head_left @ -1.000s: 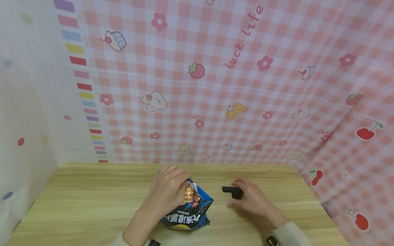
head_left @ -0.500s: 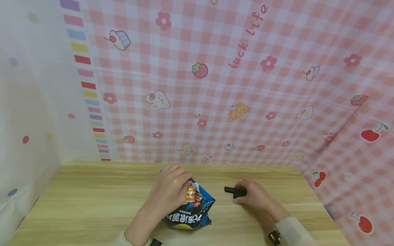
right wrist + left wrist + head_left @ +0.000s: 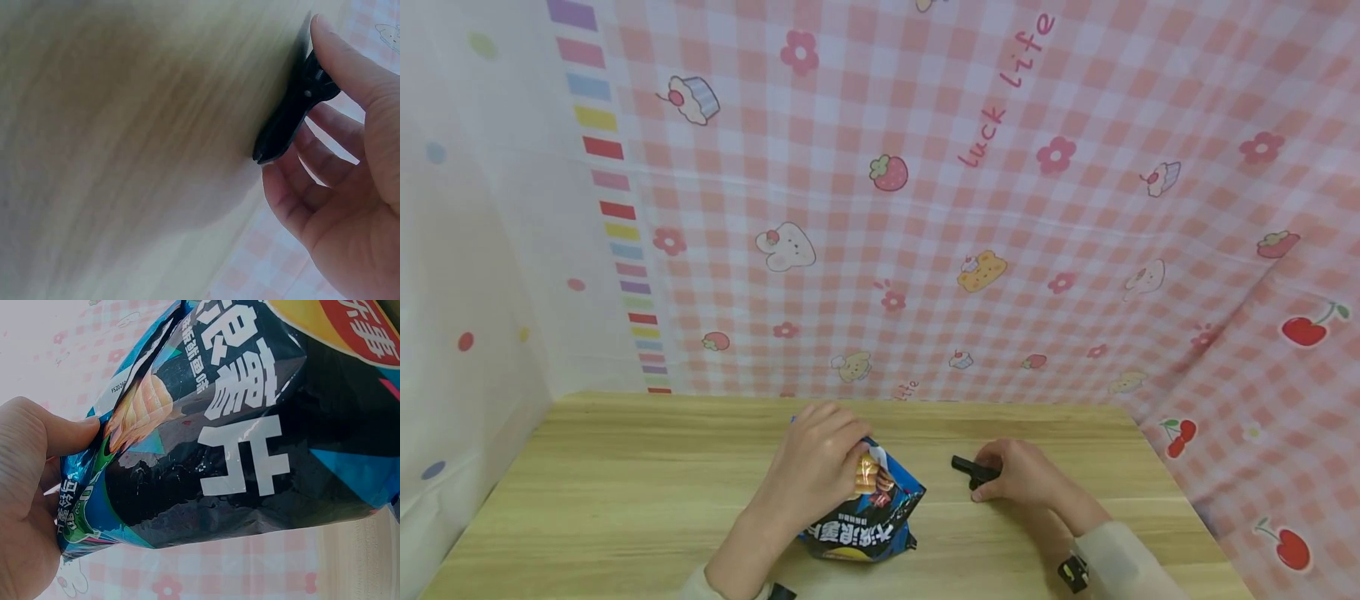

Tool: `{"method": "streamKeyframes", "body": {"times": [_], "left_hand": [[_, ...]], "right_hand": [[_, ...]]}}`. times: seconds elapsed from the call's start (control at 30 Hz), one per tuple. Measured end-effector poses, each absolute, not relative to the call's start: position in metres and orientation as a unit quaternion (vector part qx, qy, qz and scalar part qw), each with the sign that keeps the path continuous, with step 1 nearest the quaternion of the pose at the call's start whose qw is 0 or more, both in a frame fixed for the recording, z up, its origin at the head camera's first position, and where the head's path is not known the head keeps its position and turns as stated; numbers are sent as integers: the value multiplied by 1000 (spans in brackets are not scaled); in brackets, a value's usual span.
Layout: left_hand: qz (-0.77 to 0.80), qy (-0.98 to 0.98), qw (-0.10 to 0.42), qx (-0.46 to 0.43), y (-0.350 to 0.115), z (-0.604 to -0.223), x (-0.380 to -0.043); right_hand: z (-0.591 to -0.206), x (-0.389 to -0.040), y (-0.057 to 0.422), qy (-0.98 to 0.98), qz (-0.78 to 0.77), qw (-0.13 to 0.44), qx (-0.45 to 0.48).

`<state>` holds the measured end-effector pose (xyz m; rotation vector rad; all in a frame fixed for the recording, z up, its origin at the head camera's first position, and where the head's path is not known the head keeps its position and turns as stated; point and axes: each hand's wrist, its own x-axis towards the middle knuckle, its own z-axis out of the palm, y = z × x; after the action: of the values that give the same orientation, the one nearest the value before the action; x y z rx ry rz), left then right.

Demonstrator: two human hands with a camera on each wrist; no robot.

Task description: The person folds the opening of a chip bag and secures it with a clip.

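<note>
A blue-and-black potato chip bag (image 3: 868, 521) stands tilted near the middle of the table. My left hand (image 3: 816, 462) grips its top end; in the left wrist view the thumb presses the printed front of the chip bag (image 3: 250, 425) and the other fingers are behind it. To the right, my right hand (image 3: 1026, 475) pinches a small black clip (image 3: 976, 472) just at the table. In the right wrist view the thumb is at one end of the black clip (image 3: 294, 109) and the fingertips are at the other.
The wooden table (image 3: 625, 483) ends at a pink-checked cloth (image 3: 850, 275) hanging behind it. More cloth (image 3: 1285, 433) hangs along the right side, and a white dotted sheet (image 3: 467, 275) along the left.
My right hand has closed its fingers on the black clip and shifted slightly right, with the clip turning a little. My left hand keeps its hold on the bag. The view shifts slightly.
</note>
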<state>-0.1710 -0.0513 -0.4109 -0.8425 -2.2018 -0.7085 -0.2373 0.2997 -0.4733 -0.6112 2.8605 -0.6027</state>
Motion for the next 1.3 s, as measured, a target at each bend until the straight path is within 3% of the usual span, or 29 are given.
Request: {"method": "streamKeyframes", "body": {"times": [0.33,0.67,1.3], "left_hand": [[-272,-842,336,-323,-52,-411,-172],[-274,-845,329,-320,-52,-411,-172],[-267,-850,326,-316,-52,-410,-171]], "right_hand": [[-464,-238,301,950,-224,81,-203],[-469,-237,302,962,-190,35,-194],[-474,-234,304,962,-236,-1,-137]]}}
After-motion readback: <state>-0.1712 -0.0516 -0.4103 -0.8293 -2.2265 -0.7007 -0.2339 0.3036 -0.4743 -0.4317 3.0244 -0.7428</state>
